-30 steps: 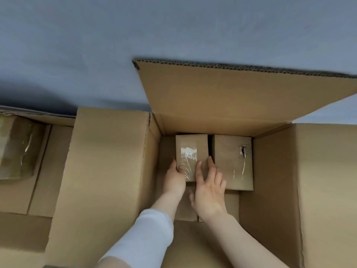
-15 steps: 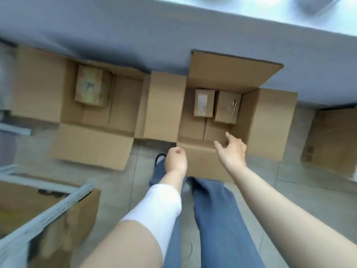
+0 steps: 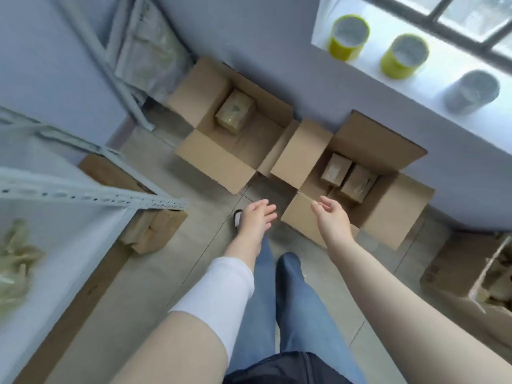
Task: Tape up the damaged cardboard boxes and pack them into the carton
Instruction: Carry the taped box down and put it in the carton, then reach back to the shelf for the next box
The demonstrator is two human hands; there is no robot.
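Observation:
An open carton (image 3: 393,209) stands on the floor by the wall. Inside it two small taped cardboard boxes sit side by side, one on the left (image 3: 334,169) and one on the right (image 3: 358,183). A second open carton (image 3: 210,159) to its left holds one small box (image 3: 235,111) wrapped in tape. My left hand (image 3: 257,217) hangs empty above the floor, fingers relaxed. Over the right carton's near flap, my right hand (image 3: 331,217) is empty with fingers loosely spread. Three tape rolls (image 3: 347,34) stand on the windowsill.
A grey metal shelf rack (image 3: 91,195) fills the left side, with a cardboard box (image 3: 155,231) under its corner. Another brown box (image 3: 468,270) sits at the right on the tiled floor. My legs in blue jeans (image 3: 288,309) stand in the middle.
Both hands have come out of the right carton, leaving the small taped box inside. My view has risen and pulled back, now showing both cartons, the rack and the windowsill.

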